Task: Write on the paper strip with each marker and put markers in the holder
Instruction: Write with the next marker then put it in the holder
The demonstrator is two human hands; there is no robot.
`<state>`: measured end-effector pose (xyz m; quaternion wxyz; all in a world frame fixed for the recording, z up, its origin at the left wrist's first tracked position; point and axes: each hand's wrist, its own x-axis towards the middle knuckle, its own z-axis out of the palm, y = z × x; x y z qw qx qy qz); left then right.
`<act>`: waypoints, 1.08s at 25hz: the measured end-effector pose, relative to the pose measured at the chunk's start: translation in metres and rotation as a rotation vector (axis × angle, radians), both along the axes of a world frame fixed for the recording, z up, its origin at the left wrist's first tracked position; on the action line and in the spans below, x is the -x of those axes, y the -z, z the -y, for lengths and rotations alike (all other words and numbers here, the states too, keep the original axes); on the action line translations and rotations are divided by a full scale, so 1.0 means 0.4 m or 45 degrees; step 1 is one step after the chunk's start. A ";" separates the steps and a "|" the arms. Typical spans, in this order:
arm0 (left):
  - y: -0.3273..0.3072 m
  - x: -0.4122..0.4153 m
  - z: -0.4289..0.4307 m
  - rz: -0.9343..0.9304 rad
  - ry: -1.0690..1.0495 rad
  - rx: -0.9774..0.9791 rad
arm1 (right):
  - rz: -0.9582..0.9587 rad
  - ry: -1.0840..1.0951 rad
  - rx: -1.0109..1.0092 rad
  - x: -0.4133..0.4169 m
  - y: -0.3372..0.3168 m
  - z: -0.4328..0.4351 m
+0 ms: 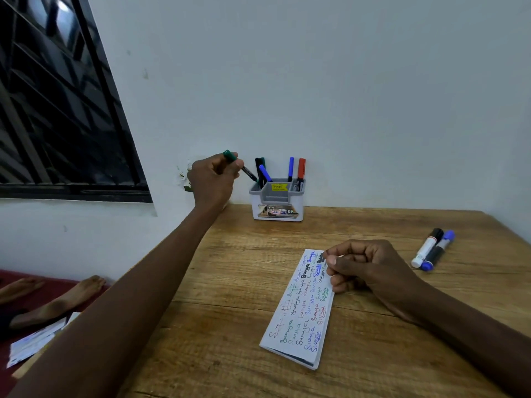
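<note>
Clamped in the grip of the left hand (214, 179) is a green marker (240, 165), a slim round barrel with its green end sticking up past the knuckles and its dark tip slanting down to the left rim of the holder (277, 201). That holder is a small boxy tub of smooth grey and white plastic with separate compartments, a yellow price sticker inside and a printed label on the front. It stands at the far edge of the table, against the wall. Upright in its left part are a dark marker (259, 168) and a leaning blue marker (265, 173); in its right part stand a thinner blue pen (291, 168) and a red marker (301, 169).

Resting on the paper strip (300, 310), the right hand (365, 268) has its fingers curled together into a loose fist that presses the strip's far end. Long, white and folded, the strip is filled with handwriting in several colours.

Below all this is the table (230, 282) of bare, grainy brown wood. Two thick markers (432, 249) lie side by side, touching, to the right, well apart from the holder. A plain pale wall (344, 81) rises behind, with a dark barred window (57, 110) at the left. Bare feet (57, 300) rest on a red surface down left, near loose papers (37, 343).
</note>
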<state>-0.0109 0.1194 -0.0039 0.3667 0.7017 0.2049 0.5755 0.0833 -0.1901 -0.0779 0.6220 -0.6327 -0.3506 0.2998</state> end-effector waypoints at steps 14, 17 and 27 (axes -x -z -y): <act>0.033 -0.197 -0.139 -0.507 -0.105 -0.012 | 0.069 -0.043 0.025 -0.006 0.004 -0.005; 0.030 -0.202 -0.146 -0.573 -0.086 -0.057 | 0.076 -0.049 0.028 -0.007 0.005 -0.007; 0.021 -0.238 -0.139 -0.605 -0.156 -0.220 | 0.077 -0.068 0.019 -0.011 0.008 -0.010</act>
